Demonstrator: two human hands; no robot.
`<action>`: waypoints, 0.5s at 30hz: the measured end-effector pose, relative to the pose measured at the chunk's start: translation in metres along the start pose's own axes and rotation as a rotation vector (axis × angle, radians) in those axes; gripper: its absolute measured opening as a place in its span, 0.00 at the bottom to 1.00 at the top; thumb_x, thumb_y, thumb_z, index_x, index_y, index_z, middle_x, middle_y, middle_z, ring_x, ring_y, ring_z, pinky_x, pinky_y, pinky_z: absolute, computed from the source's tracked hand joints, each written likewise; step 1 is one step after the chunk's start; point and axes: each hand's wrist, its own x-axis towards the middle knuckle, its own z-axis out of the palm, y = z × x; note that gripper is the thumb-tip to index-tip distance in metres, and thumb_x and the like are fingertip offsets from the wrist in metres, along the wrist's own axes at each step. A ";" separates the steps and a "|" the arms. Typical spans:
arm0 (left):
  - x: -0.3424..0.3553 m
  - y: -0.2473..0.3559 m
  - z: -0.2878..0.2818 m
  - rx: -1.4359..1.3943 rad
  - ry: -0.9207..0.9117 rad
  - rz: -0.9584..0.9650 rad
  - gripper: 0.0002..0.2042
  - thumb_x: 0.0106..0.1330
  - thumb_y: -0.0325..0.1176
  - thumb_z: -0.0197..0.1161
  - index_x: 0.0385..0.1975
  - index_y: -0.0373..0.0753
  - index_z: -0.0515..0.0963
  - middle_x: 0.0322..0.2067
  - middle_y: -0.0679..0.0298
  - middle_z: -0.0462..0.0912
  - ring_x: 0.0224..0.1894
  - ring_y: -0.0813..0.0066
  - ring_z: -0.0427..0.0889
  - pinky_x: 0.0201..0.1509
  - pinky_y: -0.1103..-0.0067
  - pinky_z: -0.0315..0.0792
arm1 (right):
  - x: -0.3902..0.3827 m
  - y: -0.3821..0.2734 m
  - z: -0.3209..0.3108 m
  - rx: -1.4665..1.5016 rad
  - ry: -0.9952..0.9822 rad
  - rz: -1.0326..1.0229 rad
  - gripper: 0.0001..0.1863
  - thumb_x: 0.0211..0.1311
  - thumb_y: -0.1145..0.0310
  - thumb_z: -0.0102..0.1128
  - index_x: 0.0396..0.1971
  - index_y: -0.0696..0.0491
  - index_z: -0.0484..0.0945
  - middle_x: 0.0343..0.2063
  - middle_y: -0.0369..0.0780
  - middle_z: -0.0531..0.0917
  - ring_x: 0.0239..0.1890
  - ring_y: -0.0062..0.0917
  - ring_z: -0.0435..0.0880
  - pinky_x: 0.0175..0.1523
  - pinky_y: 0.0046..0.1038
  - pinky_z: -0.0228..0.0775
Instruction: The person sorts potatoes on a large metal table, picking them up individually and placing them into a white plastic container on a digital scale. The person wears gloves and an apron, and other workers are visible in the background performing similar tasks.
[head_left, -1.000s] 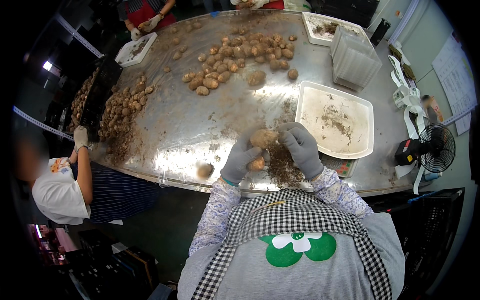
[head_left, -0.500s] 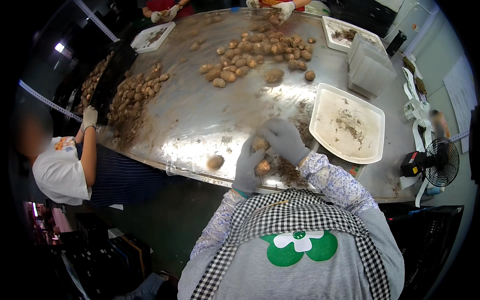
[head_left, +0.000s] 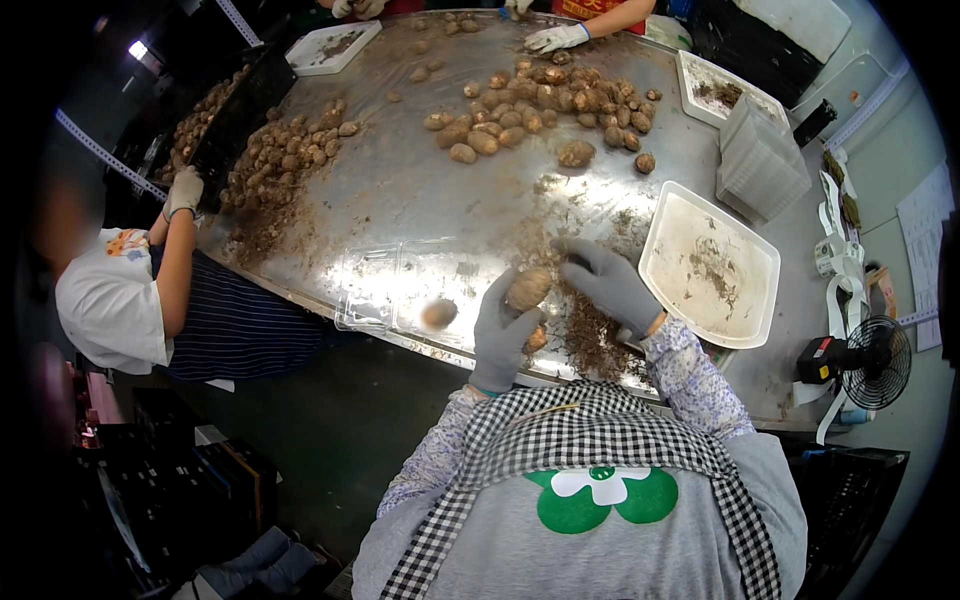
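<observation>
My gray-gloved left hand (head_left: 495, 335) holds a round brown taro (head_left: 530, 288) near the front edge of the metal table, with another taro (head_left: 536, 339) low beside its fingers. My gray-gloved right hand (head_left: 610, 285) is just right of the upper taro, fingers apart with nothing visible in them. Dark loose soil and root scraps (head_left: 590, 345) lie beneath the hands. An open clear plastic container (head_left: 365, 290) is at the left, a blurred round tuber (head_left: 439, 314) at its right. A white tray (head_left: 705, 265) with dirt is to the right.
Taro piles (head_left: 560, 100) (head_left: 285, 150) cover the back and left, beside a black crate (head_left: 225, 130). Stacked clear containers (head_left: 755, 165), a fan (head_left: 872, 362) and paper strips are at the right. A co-worker (head_left: 120, 310) works at the left; others' gloved hands (head_left: 555, 38) are across the table.
My right hand has loosened from the upper taro and moved right, uncovering it. A co-worker's gloved hand across the table now reaches flat onto the tabletop. The whole view has shifted slightly.
</observation>
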 end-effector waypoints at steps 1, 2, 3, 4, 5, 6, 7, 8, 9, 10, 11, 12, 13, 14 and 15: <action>0.000 -0.001 0.001 0.038 -0.004 0.020 0.30 0.62 0.17 0.55 0.66 0.30 0.54 0.57 0.50 0.68 0.51 0.67 0.77 0.52 0.78 0.76 | -0.005 -0.003 0.003 0.060 -0.079 0.045 0.27 0.59 0.62 0.59 0.58 0.55 0.71 0.40 0.46 0.83 0.43 0.28 0.82 0.50 0.28 0.73; 0.001 -0.003 0.003 0.034 -0.021 0.043 0.30 0.63 0.18 0.55 0.66 0.30 0.54 0.58 0.50 0.68 0.53 0.66 0.76 0.53 0.78 0.76 | -0.009 -0.007 0.007 0.120 -0.158 0.090 0.28 0.58 0.61 0.59 0.59 0.54 0.71 0.38 0.47 0.83 0.41 0.29 0.83 0.48 0.29 0.74; 0.003 -0.007 0.005 0.029 -0.042 0.063 0.30 0.63 0.18 0.55 0.66 0.30 0.54 0.59 0.49 0.67 0.55 0.65 0.76 0.55 0.77 0.75 | -0.013 -0.014 0.010 -0.066 -0.146 0.031 0.30 0.57 0.61 0.61 0.59 0.54 0.70 0.36 0.46 0.83 0.39 0.26 0.83 0.46 0.27 0.75; 0.004 -0.009 0.006 0.024 -0.062 0.082 0.30 0.63 0.19 0.55 0.66 0.30 0.54 0.60 0.49 0.67 0.57 0.64 0.75 0.56 0.77 0.74 | -0.013 -0.017 0.011 -0.057 -0.136 0.022 0.30 0.56 0.61 0.62 0.59 0.55 0.70 0.36 0.46 0.83 0.39 0.26 0.83 0.45 0.27 0.75; 0.005 -0.008 0.006 0.169 -0.094 0.137 0.30 0.64 0.19 0.55 0.66 0.30 0.54 0.60 0.49 0.67 0.56 0.64 0.75 0.57 0.77 0.74 | -0.014 -0.019 0.012 -0.048 -0.128 0.012 0.30 0.56 0.61 0.62 0.59 0.55 0.70 0.35 0.46 0.83 0.38 0.26 0.83 0.45 0.26 0.75; 0.008 -0.003 0.007 0.316 -0.125 0.196 0.30 0.64 0.19 0.54 0.66 0.30 0.53 0.60 0.49 0.67 0.56 0.63 0.75 0.57 0.76 0.74 | -0.014 -0.020 0.012 -0.039 -0.119 -0.002 0.30 0.56 0.61 0.63 0.59 0.55 0.70 0.35 0.46 0.83 0.38 0.26 0.83 0.45 0.26 0.75; 0.009 0.004 0.008 0.291 -0.124 0.122 0.29 0.64 0.20 0.54 0.66 0.30 0.54 0.59 0.49 0.67 0.56 0.63 0.75 0.57 0.76 0.74 | -0.012 -0.017 0.008 -0.011 -0.110 -0.064 0.31 0.55 0.62 0.65 0.58 0.54 0.71 0.38 0.45 0.82 0.40 0.26 0.82 0.46 0.26 0.75; 0.010 0.011 0.010 0.265 -0.122 0.048 0.29 0.64 0.20 0.54 0.66 0.30 0.55 0.59 0.49 0.67 0.56 0.63 0.75 0.57 0.75 0.74 | -0.013 -0.016 0.006 0.078 -0.096 -0.046 0.31 0.54 0.62 0.66 0.58 0.54 0.71 0.39 0.45 0.82 0.40 0.26 0.82 0.46 0.26 0.75; 0.009 0.026 0.015 0.069 -0.084 -0.157 0.28 0.65 0.21 0.55 0.65 0.30 0.57 0.58 0.49 0.68 0.56 0.63 0.75 0.58 0.75 0.74 | -0.013 -0.015 0.004 0.168 -0.085 -0.031 0.31 0.54 0.63 0.66 0.58 0.55 0.71 0.40 0.44 0.82 0.41 0.26 0.82 0.47 0.26 0.75; 0.008 0.034 0.018 -0.129 -0.044 -0.358 0.27 0.65 0.21 0.55 0.64 0.30 0.59 0.58 0.49 0.69 0.56 0.63 0.75 0.58 0.75 0.74 | -0.013 -0.014 0.003 0.258 -0.075 -0.016 0.31 0.54 0.63 0.66 0.58 0.55 0.71 0.41 0.43 0.82 0.41 0.26 0.82 0.48 0.25 0.74; 0.012 0.010 -0.001 0.070 -0.172 -0.344 0.25 0.64 0.22 0.56 0.62 0.31 0.61 0.57 0.49 0.70 0.55 0.63 0.75 0.58 0.75 0.73 | -0.007 -0.008 0.004 0.172 -0.079 -0.007 0.30 0.54 0.60 0.66 0.56 0.56 0.72 0.43 0.42 0.81 0.43 0.27 0.82 0.49 0.28 0.74; 0.018 -0.034 -0.037 0.267 -0.289 -0.327 0.24 0.64 0.23 0.58 0.61 0.31 0.64 0.56 0.50 0.71 0.55 0.63 0.75 0.58 0.75 0.73 | 0.000 -0.017 0.006 0.081 -0.154 0.010 0.29 0.54 0.60 0.66 0.56 0.56 0.72 0.43 0.42 0.81 0.44 0.28 0.82 0.51 0.27 0.74; 0.020 -0.050 -0.048 0.490 -0.379 -0.271 0.23 0.63 0.24 0.59 0.60 0.32 0.66 0.56 0.51 0.72 0.55 0.64 0.75 0.59 0.75 0.73 | 0.008 -0.031 0.010 -0.014 -0.220 0.029 0.28 0.55 0.60 0.65 0.55 0.56 0.72 0.43 0.43 0.81 0.45 0.28 0.82 0.53 0.27 0.73; 0.021 -0.066 -0.058 0.712 -0.465 -0.202 0.22 0.63 0.25 0.60 0.58 0.33 0.68 0.55 0.52 0.73 0.55 0.64 0.75 0.59 0.75 0.73 | 0.016 -0.043 0.016 -0.106 -0.280 0.047 0.27 0.56 0.60 0.64 0.55 0.56 0.72 0.43 0.43 0.81 0.45 0.29 0.82 0.54 0.27 0.72; 0.023 -0.070 -0.054 0.960 -0.526 -0.092 0.22 0.62 0.26 0.61 0.57 0.34 0.70 0.55 0.54 0.73 0.55 0.65 0.75 0.59 0.76 0.72 | 0.026 -0.043 0.026 -0.180 -0.337 -0.001 0.27 0.57 0.57 0.63 0.53 0.56 0.73 0.43 0.43 0.81 0.43 0.28 0.82 0.52 0.27 0.73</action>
